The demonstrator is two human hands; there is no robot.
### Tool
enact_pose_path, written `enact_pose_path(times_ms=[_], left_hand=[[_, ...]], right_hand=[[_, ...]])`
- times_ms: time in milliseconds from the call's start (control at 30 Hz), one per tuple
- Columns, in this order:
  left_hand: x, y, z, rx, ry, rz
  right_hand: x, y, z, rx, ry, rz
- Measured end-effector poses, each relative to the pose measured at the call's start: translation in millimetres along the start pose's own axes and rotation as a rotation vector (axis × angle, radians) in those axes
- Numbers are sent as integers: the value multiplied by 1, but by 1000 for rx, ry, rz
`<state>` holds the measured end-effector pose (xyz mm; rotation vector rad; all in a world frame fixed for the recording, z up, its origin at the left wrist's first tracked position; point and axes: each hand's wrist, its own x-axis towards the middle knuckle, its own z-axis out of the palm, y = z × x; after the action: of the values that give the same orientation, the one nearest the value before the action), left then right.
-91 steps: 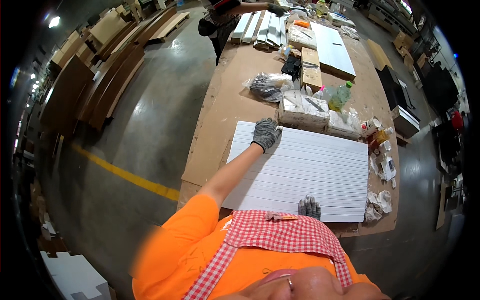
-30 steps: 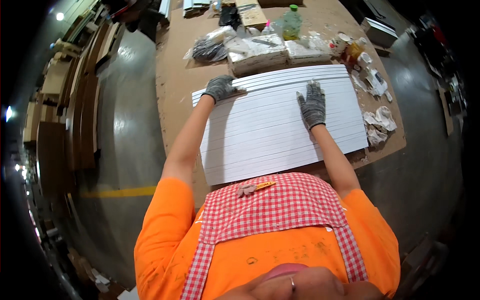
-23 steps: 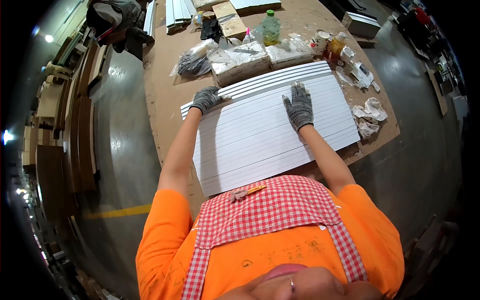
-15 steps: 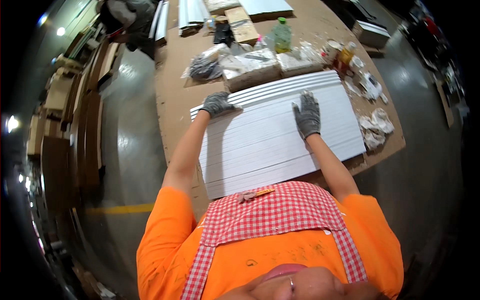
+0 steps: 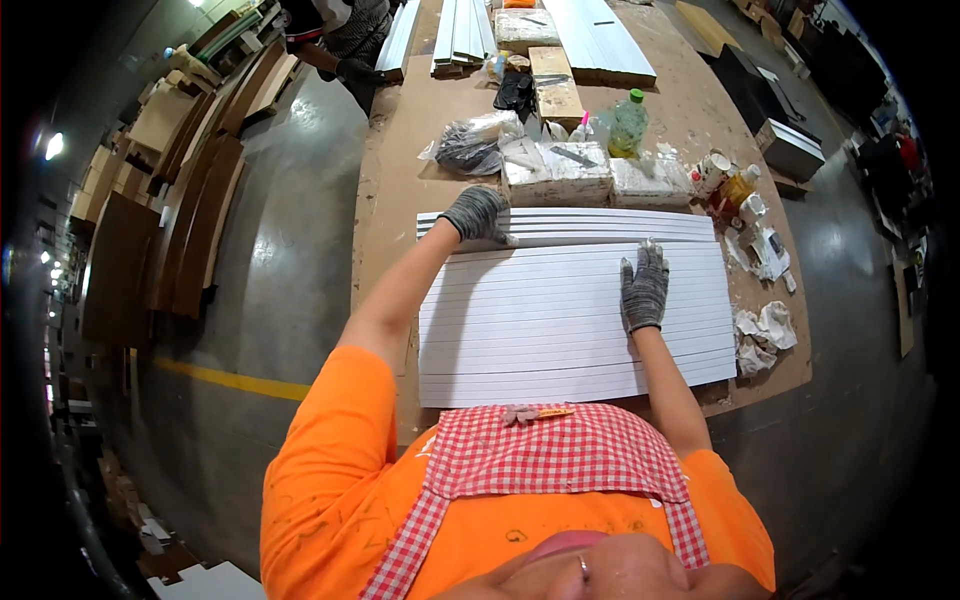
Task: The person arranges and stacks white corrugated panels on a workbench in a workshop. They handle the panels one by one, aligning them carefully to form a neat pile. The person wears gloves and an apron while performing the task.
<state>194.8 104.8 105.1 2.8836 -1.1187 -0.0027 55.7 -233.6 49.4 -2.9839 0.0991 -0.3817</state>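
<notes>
Long white strips (image 5: 560,320) lie side by side on a brown-topped table, forming a broad sheet in front of me. At its far side, several white strips (image 5: 600,225) stand apart from the rest along a narrow grey band. My left hand (image 5: 476,214), in a grey knit glove, is closed over the left part of these far strips, fingers at their far edge and thumb on the near side. My right hand (image 5: 645,287), gloved alike, lies flat on the right part of the sheet, fingers pointing away from me.
Beyond the strips sit white-smeared blocks (image 5: 555,180), a plastic bag (image 5: 470,145) and a green-capped bottle (image 5: 628,125). Crumpled white paper (image 5: 765,335) and an amber bottle (image 5: 737,190) line the right side. Another person's gloved hand (image 5: 358,72) touches white boards (image 5: 400,45) at far left.
The view has turned and shifted, so the table appears straighter and lower. The grey band between the far strips and the rest now shows more distinctly. Both hands keep their places on the strips.
</notes>
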Motion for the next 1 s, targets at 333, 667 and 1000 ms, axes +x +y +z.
enact_pose_path(times_ms=[333,667,1000], left_hand=[[34,48,13,-161,-97,-112],[48,68,29,-215,33,-162],[-66,39,-62,-93,243,-251]], right_hand=[[1,0,-1,42,86,-14],[0,1,-11,36,58,24],[-1,7,-6,151,23,75]])
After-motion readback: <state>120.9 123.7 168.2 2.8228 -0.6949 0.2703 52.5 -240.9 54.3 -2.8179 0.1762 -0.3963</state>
